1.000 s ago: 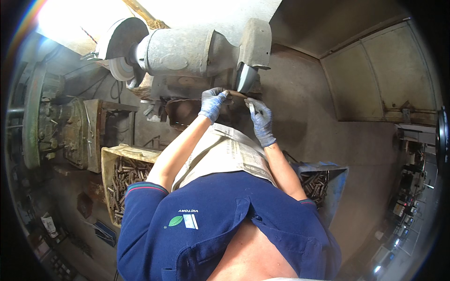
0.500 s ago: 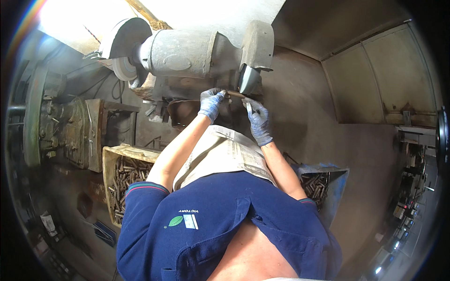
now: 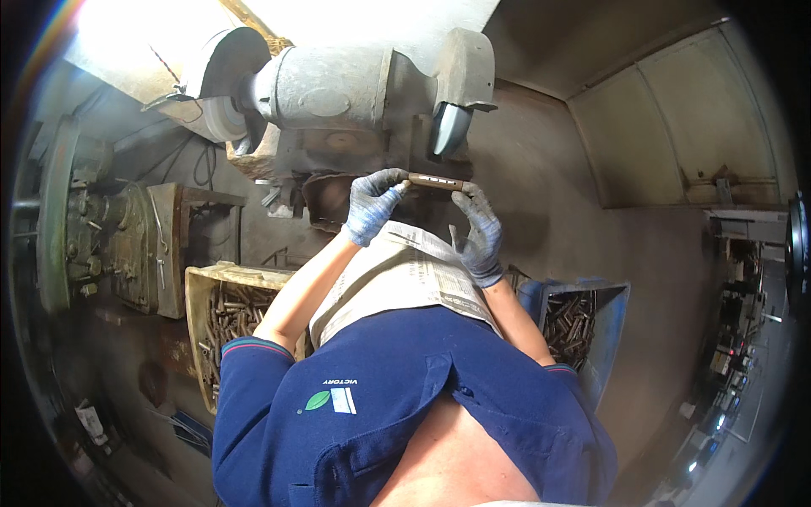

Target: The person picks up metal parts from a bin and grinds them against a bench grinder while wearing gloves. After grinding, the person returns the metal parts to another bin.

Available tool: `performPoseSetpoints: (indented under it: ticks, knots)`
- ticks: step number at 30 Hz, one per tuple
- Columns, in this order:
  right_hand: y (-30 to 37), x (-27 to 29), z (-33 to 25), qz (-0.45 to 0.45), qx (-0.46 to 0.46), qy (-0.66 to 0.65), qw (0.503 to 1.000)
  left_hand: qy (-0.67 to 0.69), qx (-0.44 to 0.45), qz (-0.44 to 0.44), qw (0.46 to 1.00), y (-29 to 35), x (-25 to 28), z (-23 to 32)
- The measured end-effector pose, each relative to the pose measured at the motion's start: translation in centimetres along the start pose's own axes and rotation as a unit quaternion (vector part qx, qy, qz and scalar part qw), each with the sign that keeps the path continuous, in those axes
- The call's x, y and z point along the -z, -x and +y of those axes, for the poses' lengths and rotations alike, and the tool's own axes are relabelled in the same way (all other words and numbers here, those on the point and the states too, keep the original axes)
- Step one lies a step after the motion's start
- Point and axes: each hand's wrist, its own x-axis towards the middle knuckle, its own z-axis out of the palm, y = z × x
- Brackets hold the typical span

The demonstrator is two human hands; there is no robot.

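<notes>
A short brown metal rod (image 3: 435,182) with a row of small bright marks along its side lies level between my hands, held by its ends. My left hand (image 3: 372,205), in a blue-grey work glove, pinches its left end. At the right end, the gloved fingertips of my right hand (image 3: 479,232) close on it, with the thumb lower down. Just beyond the rod stands a grey bench grinder (image 3: 334,89). Its right wheel (image 3: 452,131) is apart from the rod, under a metal guard. A pale wheel (image 3: 223,120) shows on its left side.
A yellowish crate (image 3: 196,317) of similar metal pieces stands to my left, and a blue bin (image 3: 610,338) of them to my right. Newspaper-like sheeting (image 3: 414,266) covers my lap. Heavy machinery (image 3: 118,241) is at far left; a metal cabinet (image 3: 701,118) at far right.
The rod has come away from the grinder's right wheel toward me, and its bright marks now show. Both hands moved slightly left and nearer to me with it.
</notes>
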Motion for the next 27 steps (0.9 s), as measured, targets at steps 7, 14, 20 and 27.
performPoseSetpoints:
  ticks: [7, 14, 20, 27]
  knots:
    - [1.1, 3.2, -4.2, 0.039, 0.012, 0.054, 0.998, -0.020, -0.012, -0.055, 0.998, 1.8, -3.3, 2.3]
    - [4.0, 6.6, -5.4, 0.072, -0.003, 0.075, 0.995, 0.052, 0.045, -0.111, 0.991, 3.6, -7.0, 1.8]
    - [5.4, 8.0, -4.8, 0.136, -0.071, -0.036, 0.988, 0.080, 0.038, -0.128, 0.988, 5.2, -9.8, 2.1]
    - [13.8, 15.7, -3.7, 0.202, -0.335, -0.223, 0.893, -0.151, -0.013, -0.330, 0.932, 7.1, -13.5, 1.7]
